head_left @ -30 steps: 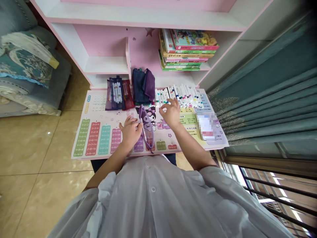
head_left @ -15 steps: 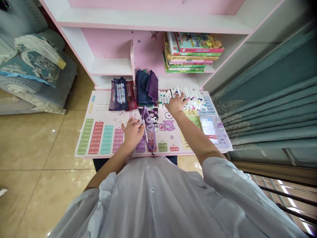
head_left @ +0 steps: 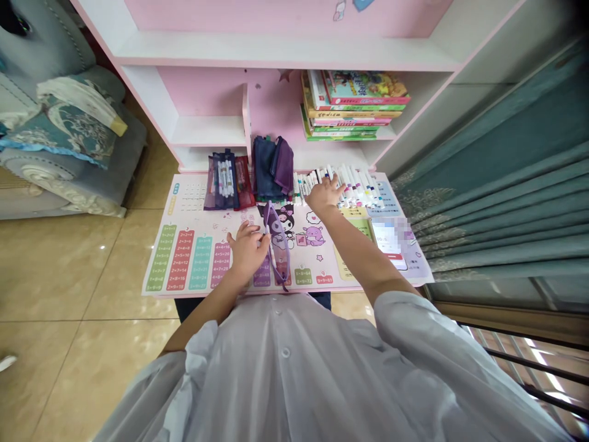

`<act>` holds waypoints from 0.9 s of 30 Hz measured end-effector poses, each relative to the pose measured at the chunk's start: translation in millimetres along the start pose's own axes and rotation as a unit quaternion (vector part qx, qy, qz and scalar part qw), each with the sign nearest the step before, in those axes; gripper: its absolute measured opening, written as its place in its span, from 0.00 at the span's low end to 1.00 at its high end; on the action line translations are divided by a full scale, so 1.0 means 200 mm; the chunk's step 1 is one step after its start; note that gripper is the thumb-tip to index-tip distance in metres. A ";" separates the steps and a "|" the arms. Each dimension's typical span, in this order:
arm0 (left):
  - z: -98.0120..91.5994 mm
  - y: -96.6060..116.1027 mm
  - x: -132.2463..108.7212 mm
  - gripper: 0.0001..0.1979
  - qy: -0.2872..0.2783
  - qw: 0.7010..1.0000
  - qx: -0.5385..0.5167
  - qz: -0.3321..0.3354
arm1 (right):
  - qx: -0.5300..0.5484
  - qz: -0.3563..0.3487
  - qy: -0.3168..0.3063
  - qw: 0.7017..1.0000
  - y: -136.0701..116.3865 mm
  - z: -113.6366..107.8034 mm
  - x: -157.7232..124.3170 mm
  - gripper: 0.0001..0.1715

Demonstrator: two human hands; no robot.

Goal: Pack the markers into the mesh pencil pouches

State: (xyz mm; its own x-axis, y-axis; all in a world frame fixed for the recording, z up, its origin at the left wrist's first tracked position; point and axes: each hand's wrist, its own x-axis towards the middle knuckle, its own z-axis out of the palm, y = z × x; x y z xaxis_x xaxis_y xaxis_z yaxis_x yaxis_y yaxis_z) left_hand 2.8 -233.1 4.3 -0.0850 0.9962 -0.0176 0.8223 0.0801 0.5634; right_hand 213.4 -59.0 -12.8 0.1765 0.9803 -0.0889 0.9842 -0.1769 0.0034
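A purple mesh zip pouch (head_left: 280, 242) lies lengthwise near the desk's front edge, with a white pen-like shape along its left side. Just left of it is my left hand (head_left: 247, 250), fingers spread, the thumb at the pouch's edge. My right hand (head_left: 324, 194) reaches over a row of white markers (head_left: 359, 184) with coloured bands. Its fingers are apart and rest on or just above the markers; no marker shows in its grip. The fingertips partly cover the markers beneath.
Mesh pouches holding markers (head_left: 224, 179) lie at the back left, beside stacked dark blue and purple pouches (head_left: 269, 166). Books (head_left: 354, 104) are piled on the shelf. A phone (head_left: 389, 242) lies at the right, near the curtain (head_left: 483, 184).
The view has tilted slightly, so the desk and shelf sit a little lower. Both hands stay in nearly the same places, and the right fingers have shifted slightly over the markers.
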 end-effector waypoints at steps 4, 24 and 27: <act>0.00 0.00 0.01 0.17 -0.001 1.000 -0.004 0.000 | 0.103 0.011 0.066 0.992 0.03 -0.04 -0.13 0.20; 0.01 0.00 0.01 0.14 0.001 1.000 -0.024 -0.008 | 0.234 -0.137 0.044 0.962 -0.16 0.03 -1.03 0.07; 0.01 0.00 0.02 0.14 -0.003 1.000 -0.018 -0.011 | 0.192 -0.146 0.008 0.970 -0.17 0.01 -1.01 0.08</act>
State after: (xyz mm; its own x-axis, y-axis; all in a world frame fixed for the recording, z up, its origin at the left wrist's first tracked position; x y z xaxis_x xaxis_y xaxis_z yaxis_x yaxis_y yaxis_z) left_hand 3.6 -229.9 3.0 -0.0986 0.9945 -0.0350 0.7997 0.1001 0.5920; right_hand 144.4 -252.1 3.3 -0.1059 0.9943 -0.0153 0.9156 0.0915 -0.3915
